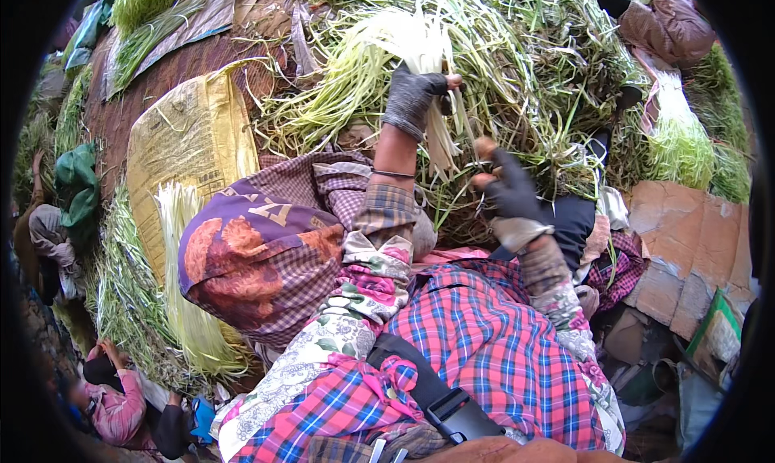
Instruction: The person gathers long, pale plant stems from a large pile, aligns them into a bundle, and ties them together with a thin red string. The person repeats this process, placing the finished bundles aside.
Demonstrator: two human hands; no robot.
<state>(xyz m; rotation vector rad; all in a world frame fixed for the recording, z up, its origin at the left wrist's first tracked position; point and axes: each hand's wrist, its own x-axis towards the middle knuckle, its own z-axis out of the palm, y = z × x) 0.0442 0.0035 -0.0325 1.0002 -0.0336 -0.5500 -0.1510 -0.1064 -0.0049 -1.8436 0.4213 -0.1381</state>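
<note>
My left hand (419, 96), in a grey fingerless glove, grips a bunch of pale, chive-like leaves (418, 36). White stalks show above my fist, yellow-green blades fan out to the left, and a few limp strips (441, 139) hang below it. My right hand (511, 181), in a dark fingerless glove, is blurred by movement just below and right of the bunch. Its thumb and a fingertip are apart near the hanging strands, and I see nothing held between them. Beneath both hands spreads a large heap of loose green leaves (533, 57).
A yellow woven sack (187, 130) lies left, beside another pale bunch (187, 281). Patterned cloth (260, 263) covers my left knee. Right are a trimmed bunch (678, 130) and flattened cardboard (690, 245). A person in pink (118, 402) sits lower left; another person's sleeve (669, 27) shows upper right.
</note>
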